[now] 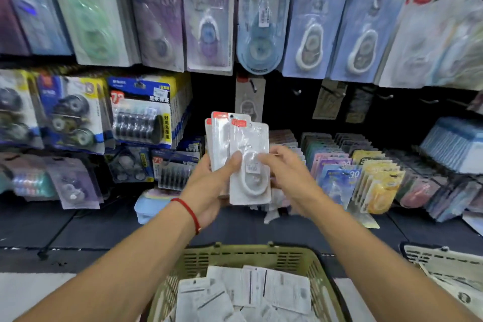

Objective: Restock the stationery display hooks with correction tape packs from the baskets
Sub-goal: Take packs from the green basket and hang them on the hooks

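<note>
- The left hand point(209, 185) grips a fanned stack of white correction tape packs point(245, 154), thumb pressed on the face of the front pack and the other fingers hidden behind the stack.
- A thin red bracelet point(188, 210) circles the left wrist.
- The right hand point(283, 172) is at the right edge of the same stack; its thumb lies on the clear blister of the front pack and its fingers curl behind, so it pinches that pack too.
- The packs stand upright between the two hands, their red-topped cards rising above the fingertips.
- Straight below the forearms sits an olive-green basket point(235, 253), holding more packs point(248, 293) lying flat with their printed backs up.
- A second, cream basket point(428, 252) shows below and to the right of the right arm, cut off by the frame edge.
- Above both hands hangs a row of carded tape dispensers point(305, 31) in blue, lilac and green.
- Just above the held stack, a few dark hooks point(384, 97) carry only one or two cards each.
- Left of the left hand hang blue-and-yellow multipacks point(141, 110).
- Right of the right hand, pastel packs point(366, 180) stand in slanted rows; their printing is too blurred to read.
</note>
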The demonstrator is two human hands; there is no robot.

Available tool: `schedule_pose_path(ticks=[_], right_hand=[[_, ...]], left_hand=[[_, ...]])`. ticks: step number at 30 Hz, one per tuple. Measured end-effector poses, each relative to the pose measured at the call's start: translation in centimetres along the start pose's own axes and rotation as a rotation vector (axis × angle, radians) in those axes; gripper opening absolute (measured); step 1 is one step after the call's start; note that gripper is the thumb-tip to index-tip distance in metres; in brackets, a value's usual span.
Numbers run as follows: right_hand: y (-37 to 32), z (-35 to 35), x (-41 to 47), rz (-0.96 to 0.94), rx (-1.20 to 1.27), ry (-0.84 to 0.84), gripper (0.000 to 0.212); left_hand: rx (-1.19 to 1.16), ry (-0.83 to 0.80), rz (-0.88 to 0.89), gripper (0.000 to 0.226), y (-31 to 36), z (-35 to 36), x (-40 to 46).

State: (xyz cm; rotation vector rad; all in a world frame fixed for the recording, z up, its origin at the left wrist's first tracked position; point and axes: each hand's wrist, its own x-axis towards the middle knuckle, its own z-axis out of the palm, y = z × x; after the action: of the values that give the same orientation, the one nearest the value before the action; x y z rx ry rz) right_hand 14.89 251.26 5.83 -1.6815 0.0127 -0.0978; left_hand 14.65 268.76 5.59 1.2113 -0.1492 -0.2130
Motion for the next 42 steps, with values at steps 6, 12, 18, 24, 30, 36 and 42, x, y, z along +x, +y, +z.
schedule_pose_path(ticks=[6, 12, 18, 24, 30, 36, 42], right_hand=[[-3.5, -1.8, 4.5, -0.225, -0.151, 0.130, 0.017], [-3.4, -1.8, 7.0, -0.275, -0.187, 0.151, 0.023], [-3.1, -1.0, 8.7, -0.290, -0.203, 0.229, 0.031], [-1.9, -0.1, 10.7, -0.201, -0.381, 0.290, 0.048], [-1.0, 1.0, 9.7, -0.161, -0.420, 0.094, 0.041], [-0.7, 1.1, 8.4, -0.248, -0.258, -0.255, 0.021], [-1.2, -0.1, 8.2, -0.337, -0.061, 0.055, 0.022]], left_hand=[[0.001, 0.134, 0.114, 0.044, 1.7, -1.2, 2.4], [0.063, 0.328, 0.257, 0.028, 0.7, -2.8, 3.9], [0.093, 0.359, 0.337, 0.034, 0.5, -2.8, 4.7], [0.194, 0.357, 0.374, 0.037, 0.2, -2.5, 5.0], [0.053, 0.302, 0.311, 0.052, 0.1, -1.7, 4.9], [0.037, 0.217, 0.232, 0.055, 0.5, -0.8, 4.4], [-0.025, 0.267, 0.202, 0.032, 0.5, -1.7, 4.9]])
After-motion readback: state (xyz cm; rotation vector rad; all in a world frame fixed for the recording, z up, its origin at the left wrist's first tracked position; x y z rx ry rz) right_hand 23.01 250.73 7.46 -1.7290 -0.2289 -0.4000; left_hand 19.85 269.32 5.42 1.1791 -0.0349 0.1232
